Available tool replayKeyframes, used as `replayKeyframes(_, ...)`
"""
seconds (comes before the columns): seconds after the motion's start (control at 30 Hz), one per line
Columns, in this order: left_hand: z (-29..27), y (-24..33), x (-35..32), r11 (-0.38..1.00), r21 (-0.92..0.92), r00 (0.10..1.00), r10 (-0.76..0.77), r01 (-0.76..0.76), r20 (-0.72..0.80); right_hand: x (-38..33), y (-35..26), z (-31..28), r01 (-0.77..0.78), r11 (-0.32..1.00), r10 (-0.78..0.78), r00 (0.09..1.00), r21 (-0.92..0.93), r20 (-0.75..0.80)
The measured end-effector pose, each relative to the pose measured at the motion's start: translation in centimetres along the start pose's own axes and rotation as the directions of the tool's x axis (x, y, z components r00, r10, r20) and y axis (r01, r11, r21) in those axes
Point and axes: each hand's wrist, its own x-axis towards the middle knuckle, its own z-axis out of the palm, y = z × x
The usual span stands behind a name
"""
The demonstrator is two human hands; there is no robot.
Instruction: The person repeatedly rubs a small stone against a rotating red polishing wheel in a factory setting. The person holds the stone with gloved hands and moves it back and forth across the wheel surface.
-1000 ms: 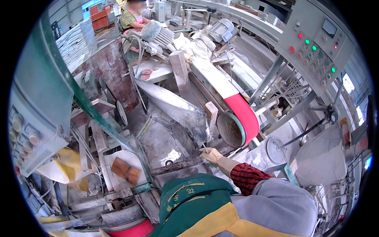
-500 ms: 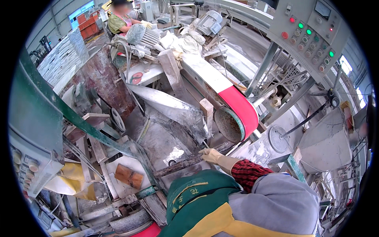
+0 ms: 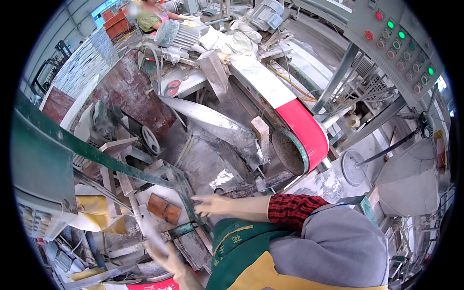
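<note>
My right hand (image 3: 212, 205), in a cream glove below a red and black plaid sleeve, stretches leftward in front of my green apron (image 3: 237, 237). Its fingers are extended and apart, with nothing seen in them. A brown wooden block (image 3: 163, 209) lies on a pale board just left of the fingertips. At the lower left, my left hand (image 3: 169, 261), gloved too, comes up from the lower edge, smeared by motion. A pale, blurred, elongated shape (image 3: 153, 234) shows at its fingers; I cannot tell whether it is held.
A red and white belt (image 3: 307, 133) runs round a drum ahead of me. A bent metal sheet (image 3: 217, 125) stands left of it. Control panels flank me, grey (image 3: 396, 43) at right and green (image 3: 43, 179) at left. Farther off is a co-worker (image 3: 150, 18).
My right hand has moved left from the dark bar below the belt drum toward the wooden block. My left hand has come into view at the lower left. The view has shifted slightly.
</note>
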Motion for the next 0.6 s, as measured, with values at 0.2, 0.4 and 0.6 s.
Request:
replayKeyframes(0.2,13.7,9.2,-0.5,0.925,0.071,0.795,0.280,-0.374,0.538,-5.7,-6.6,0.1,0.145,0.977,-0.111,0.972,0.154,-0.207)
replayKeyframes(0.4,17.2,11.0,-0.9,0.920,-0.059,0.522,0.271,-0.387,0.809,-7.1,-5.0,-16.8,0.723,0.689,-0.500,0.422,-0.053,-0.756)
replayKeyframes(0.6,14.5,4.1,-1.3,0.993,0.102,0.551,-0.114,0.052,0.826,-9.2,-7.9,-31.6,0.560,0.797,-0.306,0.053,-0.226,-0.950)
